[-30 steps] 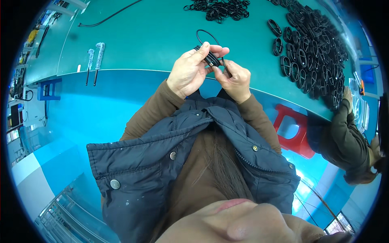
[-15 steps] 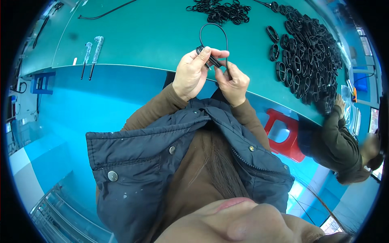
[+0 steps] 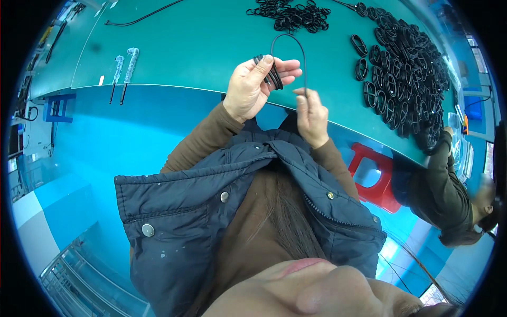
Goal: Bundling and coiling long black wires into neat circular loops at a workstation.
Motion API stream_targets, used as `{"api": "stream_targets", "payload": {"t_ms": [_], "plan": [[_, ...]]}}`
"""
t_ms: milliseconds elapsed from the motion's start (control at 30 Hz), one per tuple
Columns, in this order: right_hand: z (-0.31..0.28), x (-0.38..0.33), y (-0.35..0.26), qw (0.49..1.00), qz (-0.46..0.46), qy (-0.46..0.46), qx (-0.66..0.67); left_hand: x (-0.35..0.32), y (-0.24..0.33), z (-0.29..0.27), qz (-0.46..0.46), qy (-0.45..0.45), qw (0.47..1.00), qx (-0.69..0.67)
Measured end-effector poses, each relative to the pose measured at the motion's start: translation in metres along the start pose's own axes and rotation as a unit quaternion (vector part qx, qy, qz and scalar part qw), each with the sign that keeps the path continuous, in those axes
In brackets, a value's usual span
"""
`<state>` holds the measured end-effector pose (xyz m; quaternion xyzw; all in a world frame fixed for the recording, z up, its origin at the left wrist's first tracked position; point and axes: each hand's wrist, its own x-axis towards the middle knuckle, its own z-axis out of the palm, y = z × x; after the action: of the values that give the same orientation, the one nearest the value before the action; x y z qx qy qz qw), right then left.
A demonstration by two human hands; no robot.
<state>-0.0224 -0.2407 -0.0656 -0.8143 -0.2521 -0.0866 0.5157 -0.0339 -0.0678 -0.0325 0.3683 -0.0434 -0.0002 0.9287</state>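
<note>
My left hand (image 3: 255, 84) grips a small coil of black cable (image 3: 272, 77) between thumb and fingers, just above the near edge of the green table (image 3: 200, 47). A loose loop of the same cable (image 3: 296, 42) arches up and over to my right hand (image 3: 310, 112), which pinches its free end a little lower and to the right. Both hands hover at the table's edge, a short gap between them.
Several coiled black cable bundles (image 3: 401, 68) lie in a big pile at the right, a smaller heap (image 3: 290, 15) at the back. Two thin tools (image 3: 124, 66) rest at the left. Another person (image 3: 449, 185) stands at the right beside a red stool (image 3: 372, 174).
My hands have drawn apart: the right hand has dropped lower and pulled the cable end down, so the loop now stands taller over the coil in my left hand.
</note>
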Motion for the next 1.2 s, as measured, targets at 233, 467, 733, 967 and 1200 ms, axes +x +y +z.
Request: {"api": "stream_targets", "payload": {"t_ms": [233, 467, 733, 967, 1200], "plan": [[-0.032, 0.044, 0.01, 0.983, 0.073, -0.005, -0.166, -0.006, 0.002, 0.014, -0.08, -0.159, 0.984, -0.027], [-0.035, 0.075, 0.033, 0.952, 0.125, -0.006, -0.279, -0.033, 0.015, 0.036, -0.227, -0.227, 0.947, 0.008], [-0.039, 0.086, 0.038, 0.936, 0.154, 0.002, -0.316, -0.042, -0.001, 0.035, -0.342, -0.301, 0.89, -0.006], [-0.057, 0.09, 0.049, 0.924, 0.141, 0.039, -0.352, -0.029, 0.019, 0.032, -0.354, -0.308, 0.883, 0.024], [-0.056, 0.004, -0.007, 0.904, -0.002, -0.184, -0.386, 0.033, 0.075, 0.01, 0.045, -0.157, 0.987, -0.001]]}}
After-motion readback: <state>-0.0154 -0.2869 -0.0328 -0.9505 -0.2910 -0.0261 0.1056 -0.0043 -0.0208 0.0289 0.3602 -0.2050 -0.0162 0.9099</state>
